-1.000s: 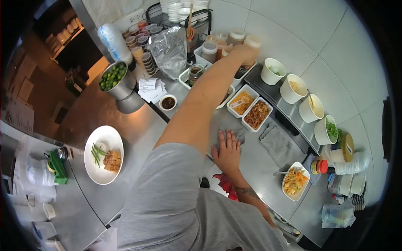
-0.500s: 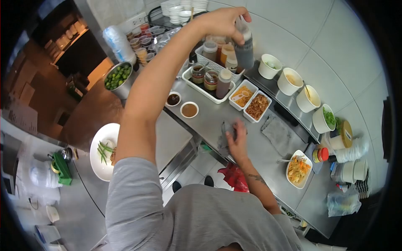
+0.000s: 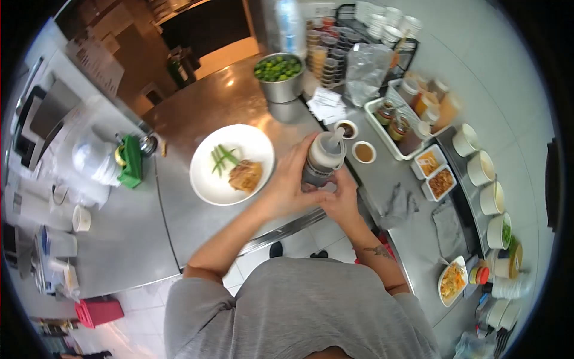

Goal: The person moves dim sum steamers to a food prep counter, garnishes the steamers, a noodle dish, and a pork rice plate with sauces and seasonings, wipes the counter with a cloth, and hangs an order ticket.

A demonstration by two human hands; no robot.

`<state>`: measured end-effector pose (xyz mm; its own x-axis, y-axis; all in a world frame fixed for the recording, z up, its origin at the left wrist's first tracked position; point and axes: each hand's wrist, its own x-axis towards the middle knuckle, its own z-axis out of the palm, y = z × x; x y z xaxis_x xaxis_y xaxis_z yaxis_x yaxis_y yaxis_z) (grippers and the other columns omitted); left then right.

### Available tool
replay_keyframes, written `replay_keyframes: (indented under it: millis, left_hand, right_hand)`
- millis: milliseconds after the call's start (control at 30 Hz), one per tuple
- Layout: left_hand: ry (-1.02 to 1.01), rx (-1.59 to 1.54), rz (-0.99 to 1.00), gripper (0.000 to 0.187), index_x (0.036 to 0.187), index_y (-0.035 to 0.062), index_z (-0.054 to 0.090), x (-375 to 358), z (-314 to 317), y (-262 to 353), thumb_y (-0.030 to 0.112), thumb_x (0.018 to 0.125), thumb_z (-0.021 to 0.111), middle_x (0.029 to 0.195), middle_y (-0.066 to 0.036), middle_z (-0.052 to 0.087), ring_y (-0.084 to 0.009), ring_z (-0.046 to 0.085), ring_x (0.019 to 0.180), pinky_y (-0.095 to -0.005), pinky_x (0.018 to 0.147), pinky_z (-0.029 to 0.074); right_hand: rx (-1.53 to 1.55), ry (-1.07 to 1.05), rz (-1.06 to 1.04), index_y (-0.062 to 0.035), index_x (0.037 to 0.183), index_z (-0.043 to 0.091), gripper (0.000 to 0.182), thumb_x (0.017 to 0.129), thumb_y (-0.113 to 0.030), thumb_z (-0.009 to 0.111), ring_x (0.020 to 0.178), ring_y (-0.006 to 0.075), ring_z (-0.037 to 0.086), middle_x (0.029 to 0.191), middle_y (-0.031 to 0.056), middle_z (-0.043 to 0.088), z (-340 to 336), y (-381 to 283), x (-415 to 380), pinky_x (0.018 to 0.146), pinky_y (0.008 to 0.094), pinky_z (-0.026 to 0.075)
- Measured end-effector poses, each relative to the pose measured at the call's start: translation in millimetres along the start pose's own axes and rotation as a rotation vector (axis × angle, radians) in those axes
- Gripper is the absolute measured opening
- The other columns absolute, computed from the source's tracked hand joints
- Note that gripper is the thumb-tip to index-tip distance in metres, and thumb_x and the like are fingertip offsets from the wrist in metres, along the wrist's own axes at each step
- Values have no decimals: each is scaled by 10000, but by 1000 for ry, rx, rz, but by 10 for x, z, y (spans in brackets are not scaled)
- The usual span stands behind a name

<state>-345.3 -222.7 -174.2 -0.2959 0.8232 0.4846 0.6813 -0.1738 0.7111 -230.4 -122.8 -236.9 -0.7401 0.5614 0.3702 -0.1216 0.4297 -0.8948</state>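
Observation:
Both hands are wrapped round a dark squeeze bottle [image 3: 321, 160] with a pale, pointed nozzle, held upright in front of my chest. My left hand [image 3: 292, 182] grips its left side, and my right hand [image 3: 342, 194] closes on its lower right side. Left of the bottle, a white plate [image 3: 203, 178] carries green beans [image 3: 222, 157] and a browned piece of food [image 3: 245, 175]. Just beyond the bottle are two small sauce cups, one dark [image 3: 347, 128] and one brown [image 3: 363, 152].
A metal pot of green limes [image 3: 280, 81] stands at the back. On the right are a white tray of jars [image 3: 391, 143], two tubs of toppings [image 3: 441, 182], a grey cloth [image 3: 449, 230] and a row of white bowls [image 3: 480, 167]. A green dispenser [image 3: 130, 161] sits left.
The dark bottle has come down from the back shelf to my chest. My right hand has left the counter and joined it. The view has turned left towards the plate.

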Motion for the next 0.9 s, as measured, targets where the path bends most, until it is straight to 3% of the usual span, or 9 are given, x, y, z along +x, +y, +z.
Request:
replay_keyframes:
  millis: [67, 100, 133, 200, 233, 333, 400, 533, 900]
  left_hand:
    - [210, 112, -135, 825, 1281, 8, 316, -351, -105, -106, 254, 634, 765, 1144, -213, 450, -343, 460, 1071, -397, 892, 378]
    - [280, 44, -242, 795, 1275, -11, 304, -452, -220, -218, 234, 662, 747, 1120, -213, 472, -332, 488, 1053, -392, 884, 392]
    - [297, -100, -375, 739, 1251, -20, 326, -588, -364, -285, 212, 679, 731, 1072, -190, 523, -294, 535, 990, -376, 858, 415]
    - [239, -157, -361, 652, 1210, -21, 370, -729, -792, -298, 176, 690, 710, 1013, -158, 568, -245, 557, 944, -354, 835, 430]
    - [229, -119, -399, 631, 1198, -19, 382, -835, -960, -365, 168, 689, 703, 1010, -155, 572, -234, 554, 943, -349, 836, 428]
    - [216, -42, -522, 577, 1163, -15, 413, -1098, -1374, -568, 150, 684, 688, 1004, -147, 577, -207, 548, 934, -335, 836, 424]
    - [244, -41, -627, 551, 1141, -12, 427, -1225, -1566, -688, 144, 679, 683, 1002, -145, 574, -197, 547, 923, -327, 831, 424]
    - [271, 22, -678, 525, 1084, -5, 449, -1396, -1753, -950, 180, 664, 704, 927, -138, 591, -200, 566, 852, -321, 773, 446]
    - [212, -18, -631, 545, 1081, -3, 463, -1582, -1774, -1307, 210, 651, 721, 917, -176, 608, -267, 600, 836, -345, 747, 464]
  right_hand:
    - [25, -66, 17, 24, 1052, 488, 495, 641, -119, 725, 874, 296, 571, 943, 162, 552, 398, -31, 7, 695, 340, 473]
    - [-175, -249, -229, 26, 1082, 479, 464, 693, -111, 692, 908, 334, 564, 968, 168, 552, 434, -199, 104, 707, 353, 473]
    - [-116, -319, -227, 16, 1093, 481, 447, 707, -101, 675, 905, 321, 568, 963, 160, 556, 517, -280, 192, 711, 351, 472]
    - [-5, -451, -216, -4, 1114, 485, 417, 735, -82, 642, 899, 296, 575, 952, 144, 562, 682, -344, 372, 719, 345, 471]
    - [173, -437, -86, -27, 1084, 531, 327, 770, -82, 601, 874, 261, 586, 916, 128, 574, 751, -272, 493, 733, 341, 468]
    - [-79, -386, -1, -69, 1014, 594, 211, 808, -55, 550, 839, 184, 568, 912, 74, 591, 993, -221, 932, 719, 308, 465]
    - [-303, -399, -130, -36, 936, 604, 167, 790, -85, 540, 834, 232, 576, 890, 101, 590, 1259, -132, 1092, 730, 355, 472]
    - [-797, -484, -177, -18, 828, 617, 138, 748, -94, 534, 892, 273, 553, 901, 118, 581, 1748, 201, 1270, 752, 400, 472]
    - [-716, -481, 40, -59, 786, 639, 116, 719, -134, 580, 933, 278, 498, 916, 103, 566, 2051, 279, 1156, 852, 352, 420]
